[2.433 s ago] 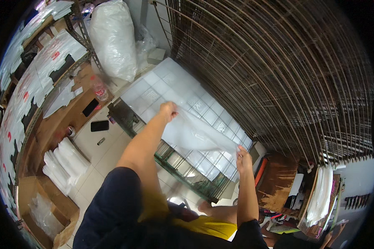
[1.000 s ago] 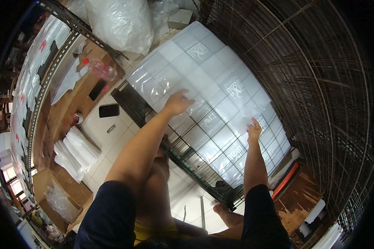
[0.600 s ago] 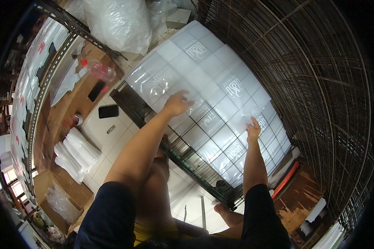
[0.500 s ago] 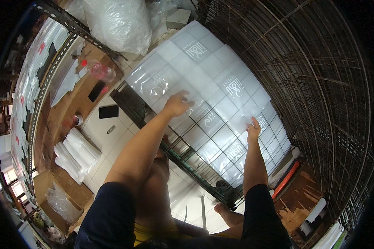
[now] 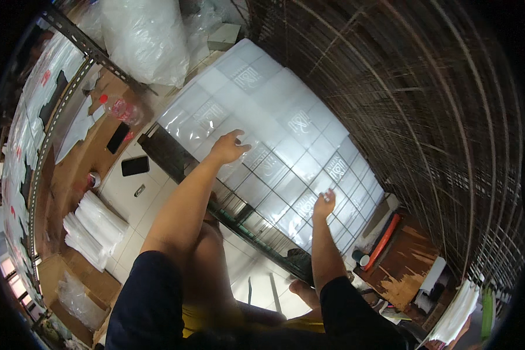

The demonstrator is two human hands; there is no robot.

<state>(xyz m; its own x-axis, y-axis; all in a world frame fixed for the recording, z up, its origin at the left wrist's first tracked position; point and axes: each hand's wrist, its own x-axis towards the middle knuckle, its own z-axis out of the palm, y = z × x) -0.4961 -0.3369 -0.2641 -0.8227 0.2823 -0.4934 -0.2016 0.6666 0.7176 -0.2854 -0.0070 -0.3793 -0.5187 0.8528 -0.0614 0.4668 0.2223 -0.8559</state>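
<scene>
Clear plastic bags with white print (image 5: 262, 116) lie overlapping in rows across a wire mesh rack (image 5: 239, 181). The rack's dark wires show through the plastic on the near side. My left hand (image 5: 228, 148) is over the middle of the bags, its thumb and fingers curved and apart, with nothing visible between them. Nearer to me and to the right, my right hand (image 5: 325, 205) has its fingers drawn together above the bags at the near right. Something whitish shows at its fingertips, too small and blurred to name.
A wall of stacked wire racks (image 5: 402, 105) rises on the right. Left are a phone (image 5: 135, 166) on the tiles, a bottle (image 5: 121, 109), rolled white plastic (image 5: 94, 227) and a cardboard box (image 5: 52, 271). A big plastic sack (image 5: 146, 41) stands behind. An orange-red bar (image 5: 382, 241) lies at right.
My right hand has come back toward me, its fingers more closed. My left hand stays over the same bags in much the same pose. The whole view has shifted somewhat.
</scene>
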